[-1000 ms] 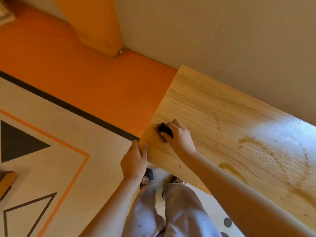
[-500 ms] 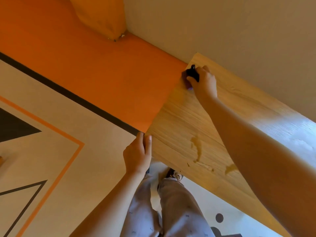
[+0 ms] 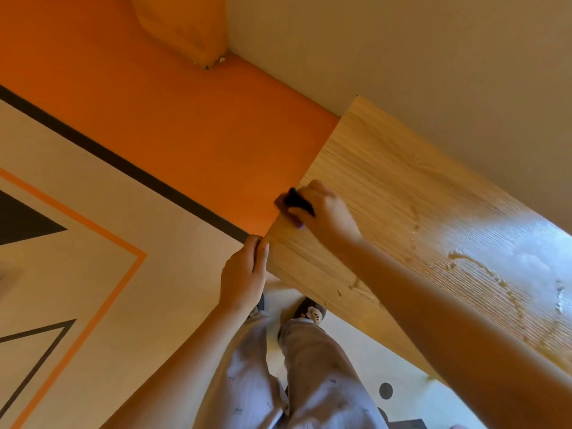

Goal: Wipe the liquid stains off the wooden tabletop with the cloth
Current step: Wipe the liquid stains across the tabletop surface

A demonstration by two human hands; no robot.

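The wooden tabletop (image 3: 387,193) runs from the centre to the lower right, against the wall. My right hand (image 3: 325,212) presses a small dark cloth (image 3: 294,202) onto the tabletop's left end, right at the edge. My left hand (image 3: 244,272) grips the tabletop's near left corner, thumb on top. Amber liquid stains (image 3: 470,261) curl across the wood to the right, with small drops (image 3: 413,235) nearer my right forearm. A few more drops (image 3: 346,289) lie by the front edge.
A beige wall (image 3: 402,51) rises behind the table. The floor (image 3: 139,119) to the left is orange with a black stripe and triangle patterns. An orange pillar (image 3: 182,23) stands in the far corner. My legs and slippers (image 3: 309,312) are just below the table's front edge.
My right hand has slid the cloth back from the tabletop's far left corner toward me along the left edge. My left hand keeps its grip on the near corner.
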